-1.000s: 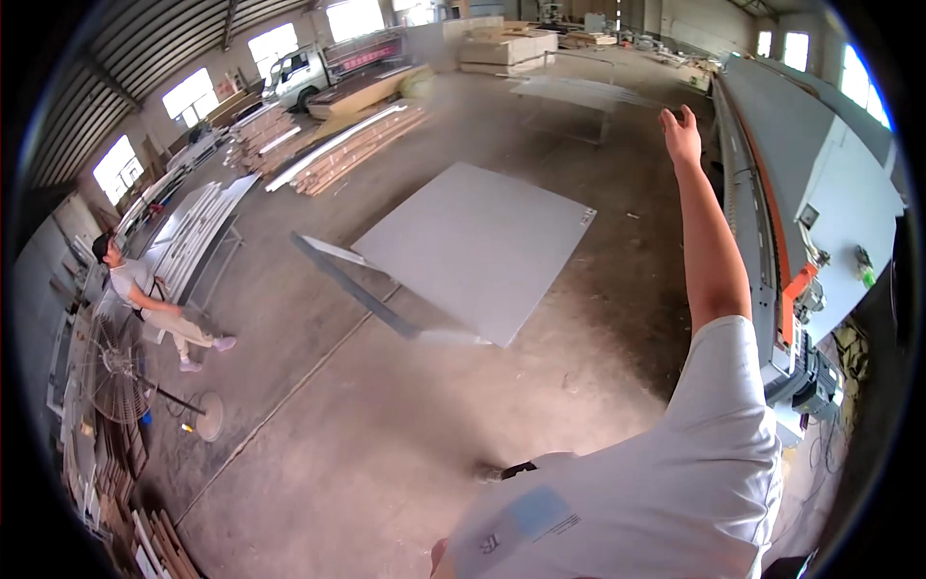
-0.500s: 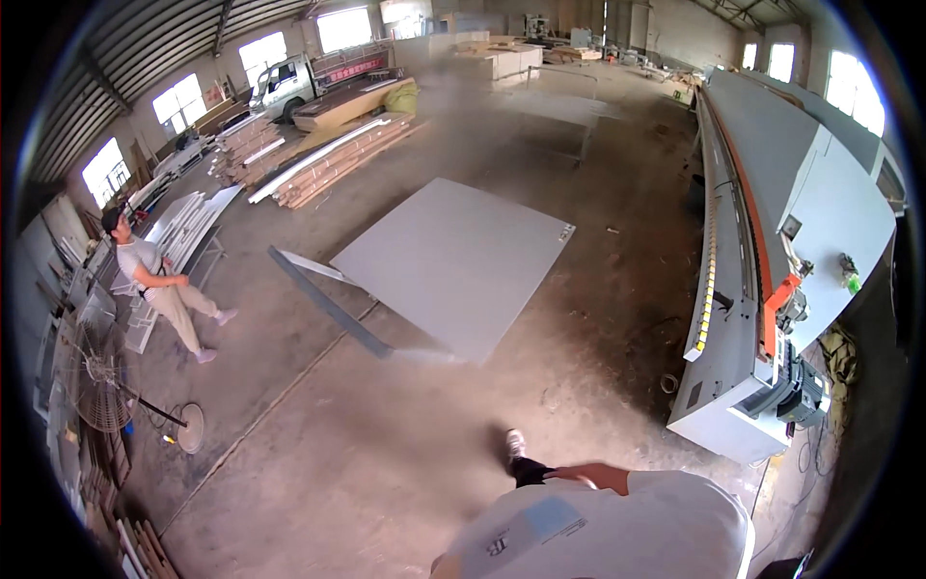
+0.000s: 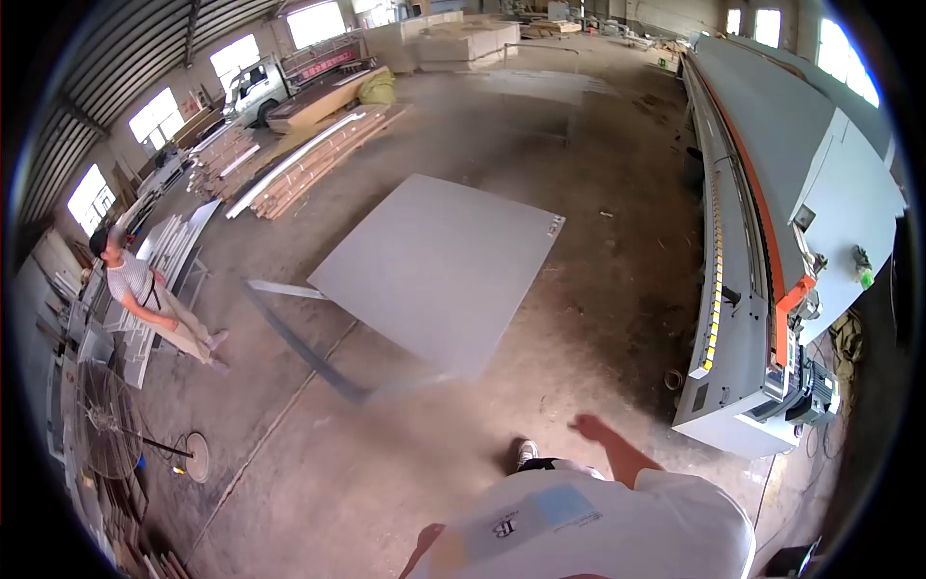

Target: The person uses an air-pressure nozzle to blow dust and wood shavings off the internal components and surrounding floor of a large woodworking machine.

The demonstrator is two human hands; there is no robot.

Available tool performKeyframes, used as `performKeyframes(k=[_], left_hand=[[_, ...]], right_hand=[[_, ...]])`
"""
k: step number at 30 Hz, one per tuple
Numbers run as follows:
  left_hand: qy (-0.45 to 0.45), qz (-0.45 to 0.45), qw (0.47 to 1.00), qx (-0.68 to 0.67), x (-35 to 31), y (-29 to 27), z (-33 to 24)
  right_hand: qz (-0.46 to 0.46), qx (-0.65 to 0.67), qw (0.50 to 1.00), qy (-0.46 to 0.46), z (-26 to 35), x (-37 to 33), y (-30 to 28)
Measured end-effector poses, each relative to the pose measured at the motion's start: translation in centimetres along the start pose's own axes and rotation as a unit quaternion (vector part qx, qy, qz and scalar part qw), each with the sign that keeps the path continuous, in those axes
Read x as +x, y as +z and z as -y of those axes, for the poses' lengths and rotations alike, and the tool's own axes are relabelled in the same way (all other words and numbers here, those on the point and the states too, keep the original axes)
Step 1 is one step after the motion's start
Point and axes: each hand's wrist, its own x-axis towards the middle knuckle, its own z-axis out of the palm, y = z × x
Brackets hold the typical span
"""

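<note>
My right hand (image 3: 585, 426) is held out ahead of my body over the concrete floor, with nothing visible in it. Its fingers are too small and blurred to make out. Of my left arm (image 3: 424, 546) only a part shows beside my white shirt; the left hand is out of the picture. Ahead of me lies a large flat grey panel (image 3: 439, 270), raised off the floor. A grey metal frame (image 3: 313, 359) juts out at its left side, partly blurred. My right hand is apart from the panel.
A long grey machine (image 3: 738, 241) with an orange rail runs along the right. On the left stand a person (image 3: 145, 299) and a pedestal fan (image 3: 106, 425). Stacked boards (image 3: 309, 164) and a truck (image 3: 256, 92) are farther back. A floor seam (image 3: 275, 425) crosses the concrete.
My right hand has swung forward and out from close to my body. Part of my left arm has come into view. The person at the left has shifted posture, and the whole view has moved slightly.
</note>
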Motion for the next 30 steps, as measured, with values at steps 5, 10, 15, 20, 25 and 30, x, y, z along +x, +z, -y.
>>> performKeyframes(k=[5,10,15,20,25,30], left_hand=[[0.052,-0.08,0.995,0.005,4.4,-4.4,-1.7],[0.087,-0.056,0.986,-0.134,14.7,-9.2,-7.1],[0.06,-0.08,0.977,-0.188,15.6,-10.9,-4.5],[-0.162,0.044,0.983,-0.071,13.6,-13.0,1.0],[-0.086,-0.147,0.98,-0.106,10.7,-11.8,6.6],[0.138,-0.132,0.97,0.15,7.0,-9.3,7.3]], right_hand=[[-0.334,0.236,0.912,0.018,14.1,12.0,-27.4],[-0.544,0.412,0.704,-0.197,17.5,15.2,-51.0],[-0.414,0.394,0.787,-0.23,30.4,13.2,-54.1],[-0.297,0.416,0.791,-0.336,42.1,9.1,-50.2],[0.081,0.319,0.821,-0.467,42.3,11.7,-35.5],[0.055,-0.109,0.902,-0.414,34.7,12.5,-15.6]])
